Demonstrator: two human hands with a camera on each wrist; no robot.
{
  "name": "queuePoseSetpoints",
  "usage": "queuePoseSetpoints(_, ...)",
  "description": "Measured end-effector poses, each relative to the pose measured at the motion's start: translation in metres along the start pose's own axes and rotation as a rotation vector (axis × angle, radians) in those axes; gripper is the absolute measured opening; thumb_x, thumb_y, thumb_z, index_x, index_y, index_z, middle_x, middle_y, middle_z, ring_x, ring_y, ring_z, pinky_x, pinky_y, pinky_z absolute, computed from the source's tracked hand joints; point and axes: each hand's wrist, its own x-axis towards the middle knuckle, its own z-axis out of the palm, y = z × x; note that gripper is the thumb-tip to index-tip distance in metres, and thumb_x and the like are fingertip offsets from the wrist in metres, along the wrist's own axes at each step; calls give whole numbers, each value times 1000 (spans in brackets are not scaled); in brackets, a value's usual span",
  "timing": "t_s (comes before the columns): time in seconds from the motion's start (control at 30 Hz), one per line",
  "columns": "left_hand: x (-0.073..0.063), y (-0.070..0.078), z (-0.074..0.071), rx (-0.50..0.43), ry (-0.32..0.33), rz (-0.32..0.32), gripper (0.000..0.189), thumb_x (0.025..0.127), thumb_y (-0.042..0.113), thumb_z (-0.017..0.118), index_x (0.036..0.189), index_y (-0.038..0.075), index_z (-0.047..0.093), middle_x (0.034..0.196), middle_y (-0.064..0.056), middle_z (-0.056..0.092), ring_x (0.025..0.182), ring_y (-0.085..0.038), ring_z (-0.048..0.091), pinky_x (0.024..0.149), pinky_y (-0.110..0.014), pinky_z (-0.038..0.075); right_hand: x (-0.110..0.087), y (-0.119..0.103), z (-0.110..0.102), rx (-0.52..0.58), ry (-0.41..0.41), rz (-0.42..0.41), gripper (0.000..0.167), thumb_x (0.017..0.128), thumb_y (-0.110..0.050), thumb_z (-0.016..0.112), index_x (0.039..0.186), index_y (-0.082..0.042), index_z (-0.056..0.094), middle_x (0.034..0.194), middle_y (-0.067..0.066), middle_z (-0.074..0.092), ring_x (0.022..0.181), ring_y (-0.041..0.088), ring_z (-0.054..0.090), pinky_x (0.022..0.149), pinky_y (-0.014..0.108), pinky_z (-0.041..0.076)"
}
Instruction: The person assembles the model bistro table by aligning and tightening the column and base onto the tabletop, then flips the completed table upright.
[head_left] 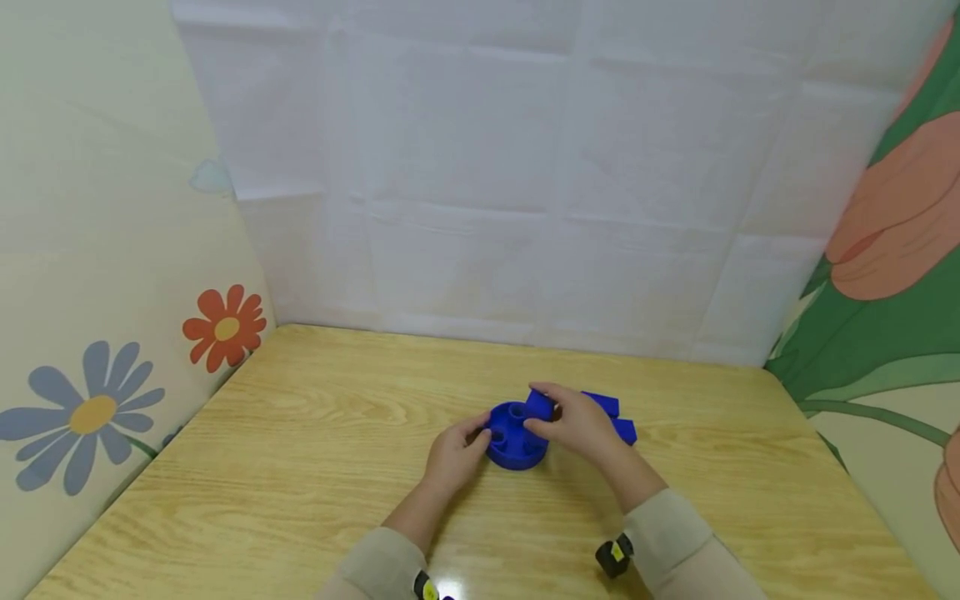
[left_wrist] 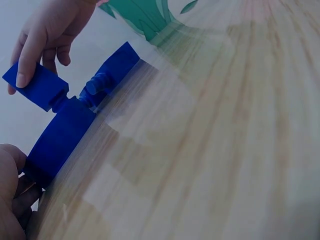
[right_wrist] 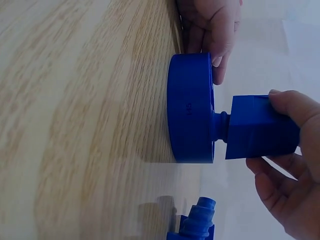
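A round blue base (head_left: 517,459), shaped like a shallow dish with sockets inside, stands on the table. At its left side my left hand (head_left: 453,456) holds the rim, thumb over the edge. My right hand (head_left: 583,426) grips an angular blue block (right_wrist: 260,127) between thumb and fingers above the base's far right part. The right wrist view shows the block's narrow ridged stem (right_wrist: 220,125) pointing down at the base, its lower end hidden behind the rim. Whether the stem sits in a socket I cannot tell.
Beyond my right hand lie blue pieces (head_left: 626,431), partly hidden by it; one shows a threaded stem (right_wrist: 200,220) in the right wrist view. The wood-grain table (head_left: 337,417) meets a white cloth (head_left: 457,267) behind and flowered sheets (head_left: 90,283) at the sides.
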Motion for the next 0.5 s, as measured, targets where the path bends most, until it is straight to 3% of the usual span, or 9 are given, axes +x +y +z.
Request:
queuePoseSetpoints(0.2, 0, 1, 0, 7, -3, 14, 35, 96, 20, 59, 128, 6, 65, 130, -16, 64, 124, -35, 58, 104, -50, 45, 2, -3, 1, -24, -13, 12, 58, 86, -37, 74, 138, -22, 56, 130, 5, 64, 99, 21, 63, 81, 40, 53)
queuePoseSetpoints(0.5, -1, 0, 1, 13, 3, 18, 36, 96, 20, 59, 128, 6, 64, 130, -17, 64, 124, -36, 58, 104, -51, 44, 3, -7, 1, -55, -41, 35, 62, 87, -43, 72, 143, -27, 50, 140, 11, 58, 124, 33, 57, 99, 53, 49)
